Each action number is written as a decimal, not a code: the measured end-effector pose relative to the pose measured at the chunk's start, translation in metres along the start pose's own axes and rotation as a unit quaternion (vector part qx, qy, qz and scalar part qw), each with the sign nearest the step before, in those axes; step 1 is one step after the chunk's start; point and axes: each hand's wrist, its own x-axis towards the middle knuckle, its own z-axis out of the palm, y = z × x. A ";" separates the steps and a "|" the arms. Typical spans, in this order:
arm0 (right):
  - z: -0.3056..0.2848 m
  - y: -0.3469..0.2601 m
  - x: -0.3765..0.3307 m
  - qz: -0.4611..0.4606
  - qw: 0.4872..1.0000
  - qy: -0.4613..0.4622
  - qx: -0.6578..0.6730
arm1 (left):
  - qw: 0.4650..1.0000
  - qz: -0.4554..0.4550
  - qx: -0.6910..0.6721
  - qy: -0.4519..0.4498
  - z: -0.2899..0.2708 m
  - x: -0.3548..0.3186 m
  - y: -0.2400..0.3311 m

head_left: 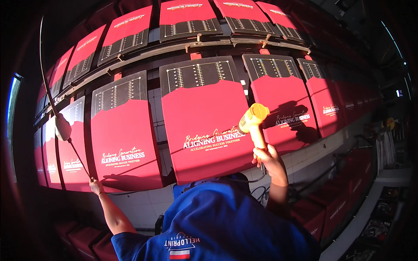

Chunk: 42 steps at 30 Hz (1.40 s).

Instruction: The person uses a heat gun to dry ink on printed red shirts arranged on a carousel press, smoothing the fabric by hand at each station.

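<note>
My right hand [273, 164] is closed round the handle of a yellow hair dryer [252, 121], raised in front of a red panel with white lettering. Its round end is held near that panel's right edge. At the left, my left hand [96, 187] grips the lower end of a thin dark cord [79, 156]. The cord runs up through a pale bulb-shaped piece [63, 127] and on toward the top left. Straight ahead stands the large red fabric panel [209, 113], black at its top, stretched over a flat board.
Several similar red panels [124, 135] stand in sloping rows to both sides and behind. Between the rows runs a dark metal rail [174, 47] with pegs. A dark cable hangs below my right hand. More red panels [305, 215] lie low at the right, beside a grey ledge [357, 217].
</note>
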 end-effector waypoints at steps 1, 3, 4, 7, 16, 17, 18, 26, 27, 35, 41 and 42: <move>0.001 -0.002 -0.001 0.007 1.000 -0.001 0.009 | 0.999 -0.030 0.003 0.021 0.002 -0.003 0.003; 0.002 0.002 0.000 0.000 1.000 0.007 -0.004 | 0.994 -0.090 0.009 0.064 0.003 -0.008 0.006; 0.003 0.005 0.001 -0.004 1.000 0.012 -0.011 | 0.990 -0.114 -0.002 0.079 0.003 -0.008 0.008; 0.005 -0.002 0.002 0.006 1.000 0.000 -0.014 | 0.977 -0.188 -0.026 0.101 0.003 -0.006 -0.001; 0.006 -0.004 0.006 -0.015 0.998 -0.063 0.009 | 0.996 -0.086 0.011 0.002 0.013 0.053 -0.058; 0.007 -0.001 0.008 -0.024 0.998 -0.057 0.018 | 0.999 -0.039 0.030 0.007 0.009 0.056 -0.057; 0.009 0.003 0.011 -0.034 0.999 -0.041 0.007 | 0.999 -0.029 -0.020 -0.014 0.020 0.049 -0.059; 0.015 -0.005 0.013 -0.044 0.998 -0.044 -0.019 | 0.996 0.047 -0.078 -0.001 0.031 -0.031 0.008; 0.014 -0.004 0.012 -0.038 0.997 -0.062 -0.017 | 0.996 0.052 -0.072 0.025 0.030 -0.031 0.010; 0.010 0.005 0.003 -0.021 0.999 0.012 -0.026 | 0.975 -0.165 0.083 0.122 0.059 -0.079 0.034; 0.013 -0.004 0.003 -0.013 0.999 -0.039 -0.017 | 0.961 -0.258 0.006 0.099 0.064 -0.136 0.077; 0.013 -0.006 0.002 -0.008 0.999 -0.052 -0.010 | 0.964 -0.247 0.004 0.100 0.062 -0.137 0.077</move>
